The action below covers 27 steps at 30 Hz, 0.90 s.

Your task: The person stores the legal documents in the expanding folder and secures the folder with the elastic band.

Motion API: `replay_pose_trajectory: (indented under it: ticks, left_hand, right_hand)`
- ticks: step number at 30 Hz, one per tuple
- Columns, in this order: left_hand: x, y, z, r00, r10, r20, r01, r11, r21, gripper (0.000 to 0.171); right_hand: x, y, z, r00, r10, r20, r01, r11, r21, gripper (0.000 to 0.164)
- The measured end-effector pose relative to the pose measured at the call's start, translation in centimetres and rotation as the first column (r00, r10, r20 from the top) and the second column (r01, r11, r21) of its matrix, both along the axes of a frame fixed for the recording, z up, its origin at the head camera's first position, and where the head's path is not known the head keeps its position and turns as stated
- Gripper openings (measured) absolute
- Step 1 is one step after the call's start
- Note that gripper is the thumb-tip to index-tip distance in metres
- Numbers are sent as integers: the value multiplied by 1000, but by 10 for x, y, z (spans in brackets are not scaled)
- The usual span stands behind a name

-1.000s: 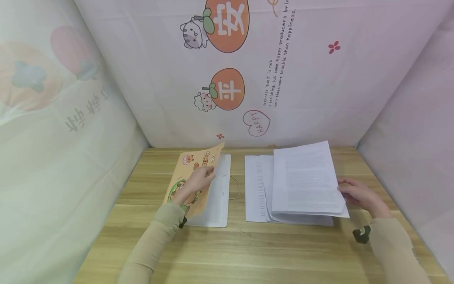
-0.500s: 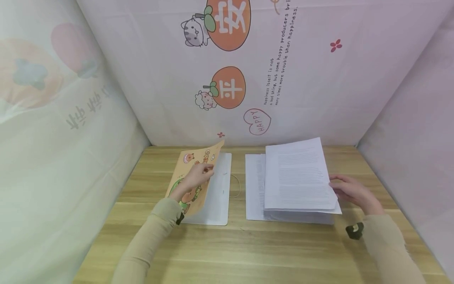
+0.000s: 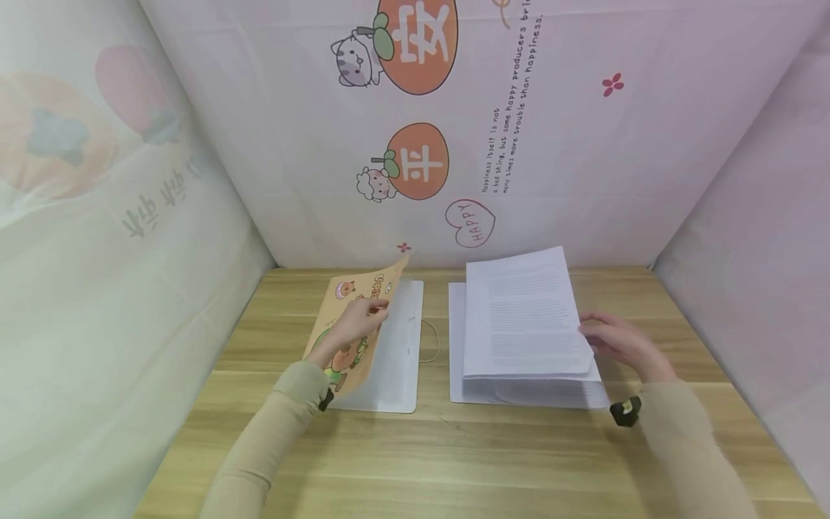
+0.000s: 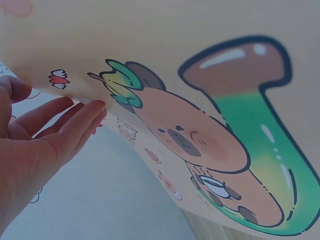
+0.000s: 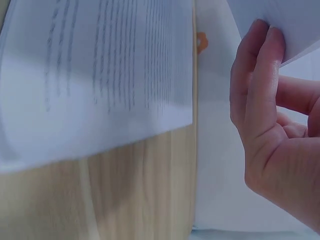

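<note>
An orange cartoon-printed document folder (image 3: 346, 288) lies partly open at the left, its white inside (image 3: 402, 353) showing under the raised cover. My left hand (image 3: 355, 323) holds that cover near its right edge; the left wrist view shows my fingertips (image 4: 97, 107) against it. At the right, a loose stack of printed paper sheets (image 3: 525, 313) is partly lifted and tilted. My right hand (image 3: 622, 342) pinches the upper sheets by their right edge. Lower sheets (image 3: 457, 339) stay flat on the table beneath. The right thumb's contact is largely hidden.
A thin elastic loop (image 3: 430, 342) sticks out from the folder's right side, between folder and papers. Wood-grain table (image 3: 454, 461) runs under everything. White printed cloth walls (image 3: 558, 194) enclose the back and both sides.
My right hand has moved left, carrying the upper sheets further over the lower stack. My left hand stays nearly in place, with the folder cover still raised.
</note>
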State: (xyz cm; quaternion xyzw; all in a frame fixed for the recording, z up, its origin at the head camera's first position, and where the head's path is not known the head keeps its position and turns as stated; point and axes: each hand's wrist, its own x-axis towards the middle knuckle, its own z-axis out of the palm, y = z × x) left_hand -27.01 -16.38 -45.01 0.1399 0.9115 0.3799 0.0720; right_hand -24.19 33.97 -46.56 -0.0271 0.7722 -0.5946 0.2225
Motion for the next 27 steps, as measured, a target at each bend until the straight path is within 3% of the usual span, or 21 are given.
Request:
replay_pose_trajectory:
  ticks: [14, 20, 27]
  left_hand:
    - [1, -2, 5, 1000, 8, 0, -8, 1000, -18, 48]
    - [1, -1, 4, 999, 12, 33, -12, 1000, 9, 49]
    - [1, -1, 3, 1000, 19, 20, -19, 1000, 7, 49]
  right_hand:
    - [-13, -40, 5, 1000, -16, 2, 16, 996, 84, 59]
    - [-17, -56, 5, 1000, -22, 11, 21, 999, 40, 55]
    - [-21, -71, 7, 1000, -13, 5, 13, 999, 29, 54]
